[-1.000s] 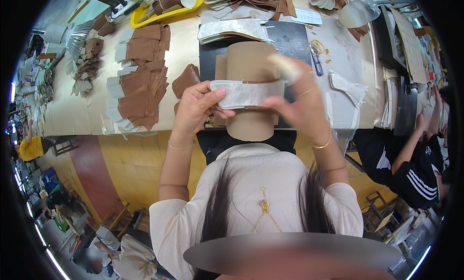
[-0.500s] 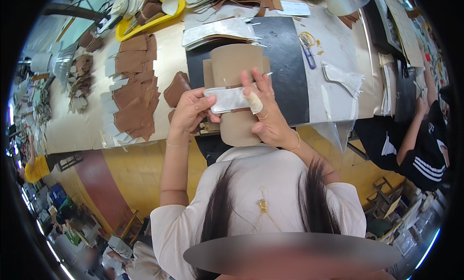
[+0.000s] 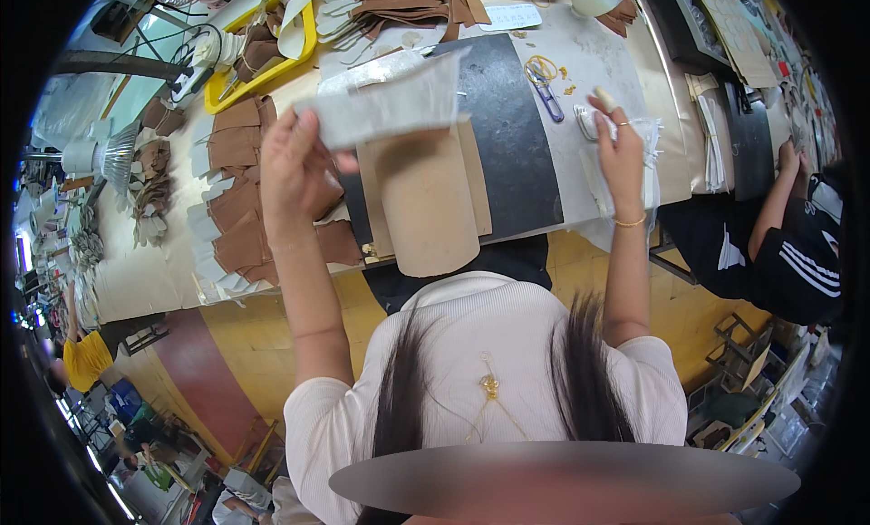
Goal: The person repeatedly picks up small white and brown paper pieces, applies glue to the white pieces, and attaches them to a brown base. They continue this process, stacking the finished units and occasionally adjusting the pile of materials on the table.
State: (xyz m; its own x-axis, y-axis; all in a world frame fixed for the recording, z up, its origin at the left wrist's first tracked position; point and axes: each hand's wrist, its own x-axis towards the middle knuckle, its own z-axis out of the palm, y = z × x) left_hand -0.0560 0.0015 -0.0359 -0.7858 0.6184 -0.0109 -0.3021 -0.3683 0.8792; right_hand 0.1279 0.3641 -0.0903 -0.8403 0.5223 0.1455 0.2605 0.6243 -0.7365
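My left hand is closed on the near-left end of a pale grey-white strip-like piece, raised and tilted over the work table; motion blurs it. Below the piece, a tan curved pad lies over a flat tan board at the table's front edge. My right hand is reaching over a small stack of white shaped pieces on the right. Its fingers are apart, with a wrapped index fingertip stretched out beside the stack's left end. I see nothing between these fingers.
A black mat lies under the board. Brown pieces are laid in overlapping rows on the left. Purple-handled snips lie near yellow bands. A yellow tray stands at the back left. Another person's arm is at the right.
My left hand has lifted the grey-white piece off the tan pad, up and to the left. My right hand has left it and moved right to the white stack. The view has shifted slightly.
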